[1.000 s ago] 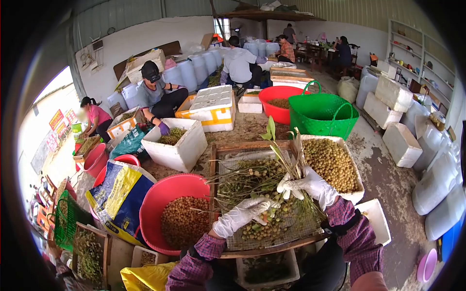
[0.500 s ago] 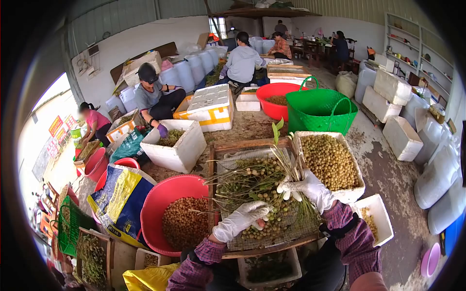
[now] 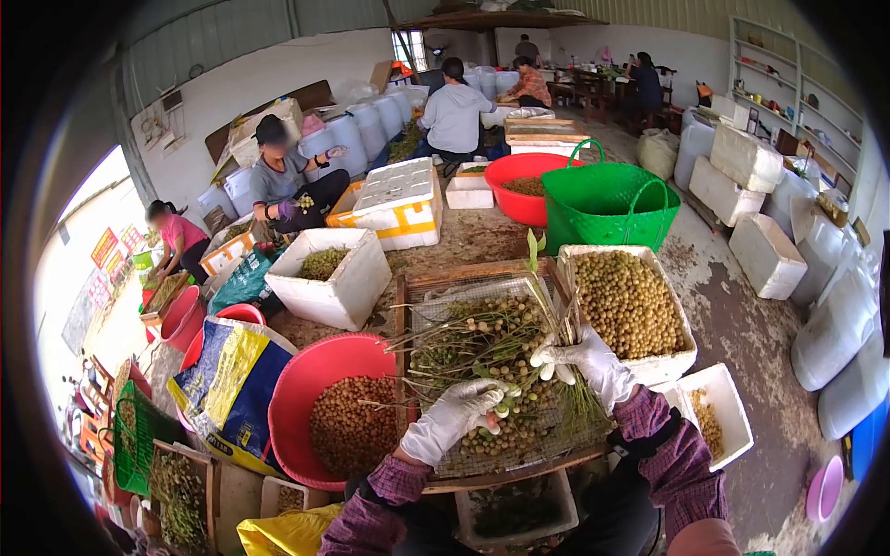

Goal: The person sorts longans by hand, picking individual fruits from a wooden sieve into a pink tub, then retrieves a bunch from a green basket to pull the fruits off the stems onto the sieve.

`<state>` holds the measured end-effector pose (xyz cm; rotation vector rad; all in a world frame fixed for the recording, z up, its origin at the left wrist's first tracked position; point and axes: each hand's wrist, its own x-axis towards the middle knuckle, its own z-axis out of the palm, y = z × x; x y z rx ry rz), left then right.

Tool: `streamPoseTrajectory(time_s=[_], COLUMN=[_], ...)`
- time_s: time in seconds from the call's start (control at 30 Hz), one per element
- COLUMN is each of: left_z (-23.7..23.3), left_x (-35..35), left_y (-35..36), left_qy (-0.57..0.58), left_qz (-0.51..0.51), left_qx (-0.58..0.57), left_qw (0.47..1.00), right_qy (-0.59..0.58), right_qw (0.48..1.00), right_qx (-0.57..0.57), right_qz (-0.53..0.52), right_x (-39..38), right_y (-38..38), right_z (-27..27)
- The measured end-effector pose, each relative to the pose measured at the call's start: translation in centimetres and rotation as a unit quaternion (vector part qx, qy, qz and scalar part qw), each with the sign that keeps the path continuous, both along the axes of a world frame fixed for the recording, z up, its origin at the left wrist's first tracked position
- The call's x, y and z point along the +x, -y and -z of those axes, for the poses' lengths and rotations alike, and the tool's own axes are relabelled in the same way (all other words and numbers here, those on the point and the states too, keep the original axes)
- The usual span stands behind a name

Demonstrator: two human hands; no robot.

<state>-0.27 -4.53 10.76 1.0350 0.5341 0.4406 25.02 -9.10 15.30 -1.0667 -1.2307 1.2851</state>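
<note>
A wire-mesh sieve in a wooden frame (image 3: 519, 475) lies in front of me, above my lap. Across it spreads a heap of cut fruit stems (image 3: 464, 347) with small round yellow-brown and green fruits. My right hand (image 3: 584, 366), in a white glove, is closed round a bunch of stems (image 3: 582, 398) at the sieve's right side. My left hand (image 3: 459, 419), gloved too, has its fingers curled together on small green fruits (image 3: 505, 406) at the heap's near edge. Loose fruits (image 3: 491, 443) lie on the mesh beneath that hand.
Left of the sieve stands a red basin (image 3: 301, 389) of fruits; at right, a foam box (image 3: 681, 369) full of fruits and a smaller white box (image 3: 732, 417). A green basket (image 3: 603, 208) stands beyond. Several people (image 3: 292, 176) sit working nearby. Under the sieve is another white box (image 3: 519, 537).
My left hand has drawn its fingers closer together round green fruits. The right hand stays at the stems. At left, a co-worker has lifted both hands from a white box, fruits in one.
</note>
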Motion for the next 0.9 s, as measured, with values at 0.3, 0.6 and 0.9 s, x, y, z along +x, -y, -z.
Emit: streamPoseTrajectory(time_s=[0.3,0.6,0.9], left_z=[1.7,1.5,0.9], left_x=[-0.6,-1.0,-0.4], left_y=[-1.3,-0.2,0.7], left_qy=[-0.035,-0.091,-0.053], left_qz=[-0.034,-0.045,-0.054], left_qx=[-0.039,-0.005,-0.023], left_qw=[0.998,0.995,0.997], right_qy=[0.016,0.005,-0.005], right_qw=[0.999,0.999,0.999], right_qx=[0.001,-0.007,-0.027], right_qz=[0.033,0.038,0.028], right_x=[-0.2,-1.2,-0.8], right_y=[0.1,1.1,1.4], right_z=[1.7,1.7,1.2])
